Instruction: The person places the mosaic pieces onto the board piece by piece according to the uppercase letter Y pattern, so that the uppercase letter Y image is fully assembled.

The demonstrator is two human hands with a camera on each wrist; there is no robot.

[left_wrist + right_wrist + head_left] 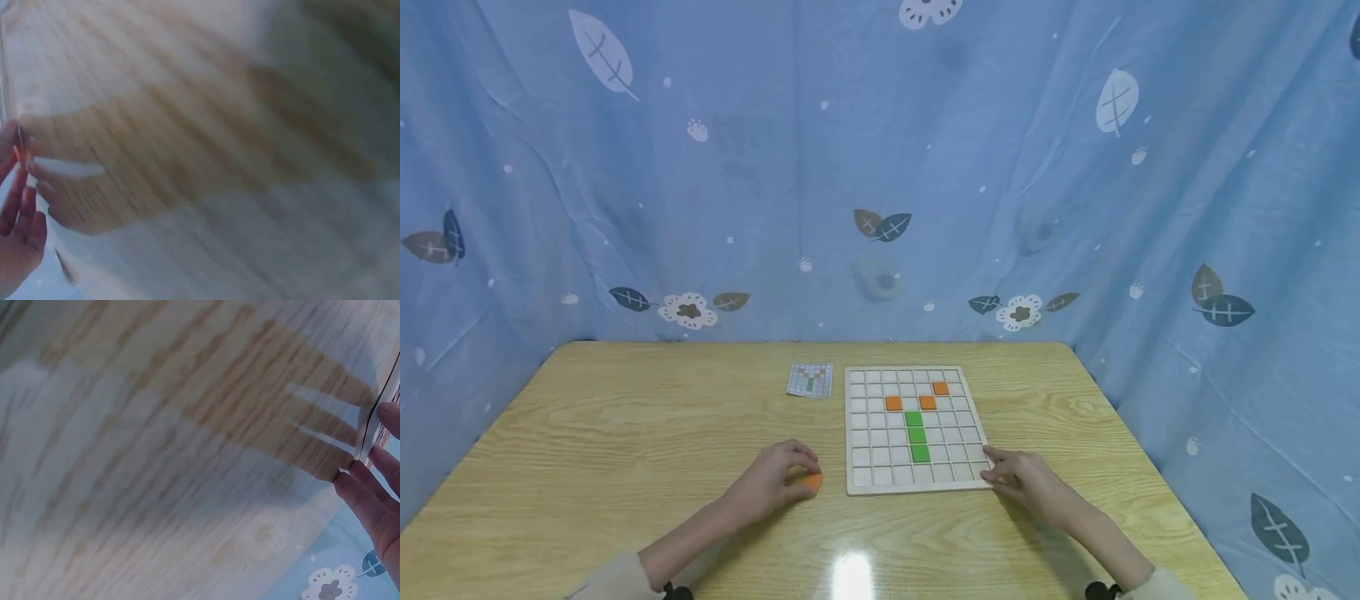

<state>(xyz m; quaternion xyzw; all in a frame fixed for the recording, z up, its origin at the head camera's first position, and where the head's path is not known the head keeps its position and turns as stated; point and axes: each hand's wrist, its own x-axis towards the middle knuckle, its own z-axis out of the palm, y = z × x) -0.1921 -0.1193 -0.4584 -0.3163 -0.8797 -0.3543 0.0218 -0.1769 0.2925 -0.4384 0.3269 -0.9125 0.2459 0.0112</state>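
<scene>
At the left of the board (857, 489), my left hand (772, 481) pinches an orange square tile (814, 481) between thumb and fingers, close over the table. The same orange tile (21, 156) shows edge-on at the fingertips in the left wrist view. The light wooden grid board holds white squares, three green tiles (916, 435) in a column, and three orange tiles (928, 403) above them. My right hand (1032, 483) rests its fairly straight fingers on the board's lower right corner. In the right wrist view, fingertips meet the board's edge (369, 434).
A small printed card (810, 380) with a coloured grid pattern lies left of the board's far corner. Both stand on a wood-grain table (647, 417). A blue patterned curtain (760, 167) hangs behind the table and along its right side.
</scene>
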